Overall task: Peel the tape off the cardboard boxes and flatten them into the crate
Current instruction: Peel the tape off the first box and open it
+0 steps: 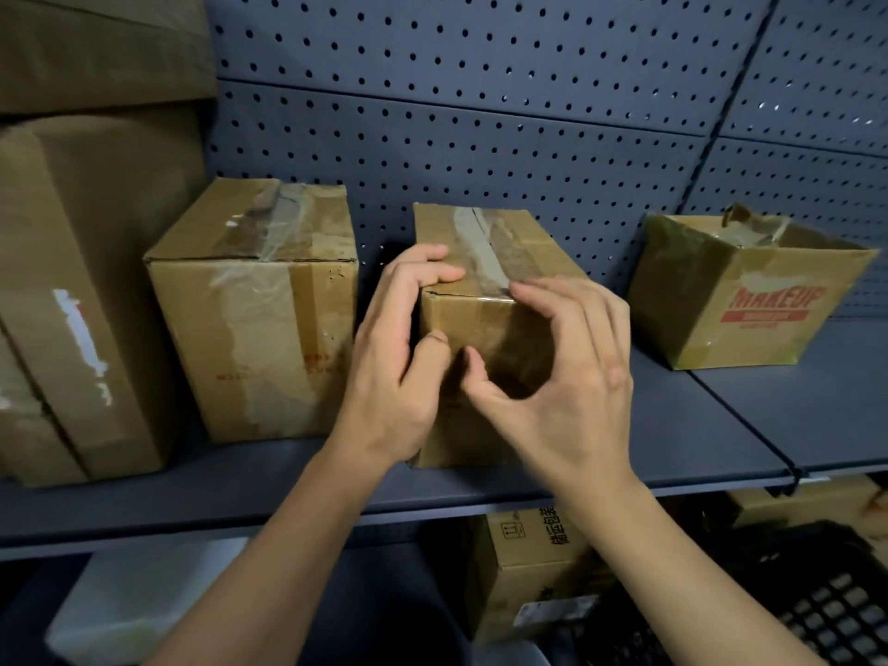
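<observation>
middle box (485, 329) is sitting on the shelf (721, 425), flaps closed, tape (480, 252) running along the top seam and down over the front edge. Left hand (399, 358) is gripping the box's top-left corner, fingers curled over the top, thumb pressing the front face. Right hand (572, 377) is arching half-open over the front face, fingertips (519, 290) touching the tape right at the top front edge and thumb on the face below. It's holding nothing that I can see, and no tape end is showing lifted. Looks like it's picking for an edge, so the peel on this one is only just starting. Left box (259, 319) is standing just beside it, sealed, with tape across the top and down the front. MAKEUP box (735, 305), well apart to the right, is standing open-topped but not flattened. Crate (826, 598) is sitting below the shelf at bottom right; I'm seeing no flattened cardboard in the part that shows. Judging progress as early: three boxes on this shelf are waiting on flattening, and two of them need peeling first.
</observation>
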